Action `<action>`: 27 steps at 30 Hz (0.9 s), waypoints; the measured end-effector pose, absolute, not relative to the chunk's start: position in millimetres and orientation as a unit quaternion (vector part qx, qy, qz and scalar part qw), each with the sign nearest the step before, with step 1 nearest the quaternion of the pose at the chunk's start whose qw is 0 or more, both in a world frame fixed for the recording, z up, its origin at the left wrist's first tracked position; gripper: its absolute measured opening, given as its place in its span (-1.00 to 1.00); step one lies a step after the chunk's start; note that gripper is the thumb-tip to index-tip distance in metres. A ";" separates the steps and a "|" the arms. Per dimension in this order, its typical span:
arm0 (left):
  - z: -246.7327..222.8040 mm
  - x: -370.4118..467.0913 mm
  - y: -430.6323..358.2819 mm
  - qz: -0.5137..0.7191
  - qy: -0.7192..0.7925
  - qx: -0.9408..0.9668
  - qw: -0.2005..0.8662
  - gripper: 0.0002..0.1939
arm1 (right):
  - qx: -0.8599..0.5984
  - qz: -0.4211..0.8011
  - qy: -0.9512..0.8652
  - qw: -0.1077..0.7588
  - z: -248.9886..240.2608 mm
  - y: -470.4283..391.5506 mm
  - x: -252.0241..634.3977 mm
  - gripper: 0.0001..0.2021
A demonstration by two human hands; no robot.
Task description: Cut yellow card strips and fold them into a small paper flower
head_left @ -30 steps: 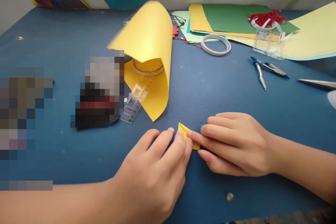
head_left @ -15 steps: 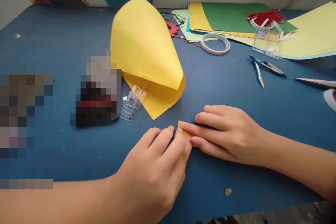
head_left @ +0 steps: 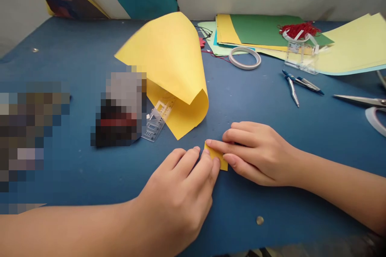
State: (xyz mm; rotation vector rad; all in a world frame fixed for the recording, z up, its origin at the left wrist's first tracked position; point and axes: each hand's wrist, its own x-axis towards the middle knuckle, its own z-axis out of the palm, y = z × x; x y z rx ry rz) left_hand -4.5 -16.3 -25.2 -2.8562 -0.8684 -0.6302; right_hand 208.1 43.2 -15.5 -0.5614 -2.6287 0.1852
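A small piece of yellow paper (head_left: 222, 163) lies on the blue table between my hands. My left hand (head_left: 183, 188) has its fingers bent and pressed together on the paper's left side. From the right, my right hand (head_left: 259, 152) rests its index fingertip on the paper's top corner, with the thumb at its right edge and the other fingers curled. Part of the paper is hidden under my fingers. Beyond them a large curled yellow sheet (head_left: 171, 56) lies partly over a clear plastic stencil ruler (head_left: 153, 126).
A tape roll (head_left: 245, 58), a compass (head_left: 301, 84) and scissors (head_left: 362, 100) lie behind and right. Stacked coloured papers (head_left: 265, 30) and red string (head_left: 301, 30) are along the wall. A metal stud (head_left: 259, 220) is near the front. Blurred items stand left.
My right thumb has moved slightly right, away from my left fingers, and more of the small yellow paper shows. The large sheet's left side has spread outward. The view has shifted slightly.
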 end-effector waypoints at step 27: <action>-20.4 -4.4 -14.5 -0.180 -0.274 -0.943 0.063 -0.70 | -0.216 0.074 -0.948 0.224 -13.8 41.7 207.1 -0.68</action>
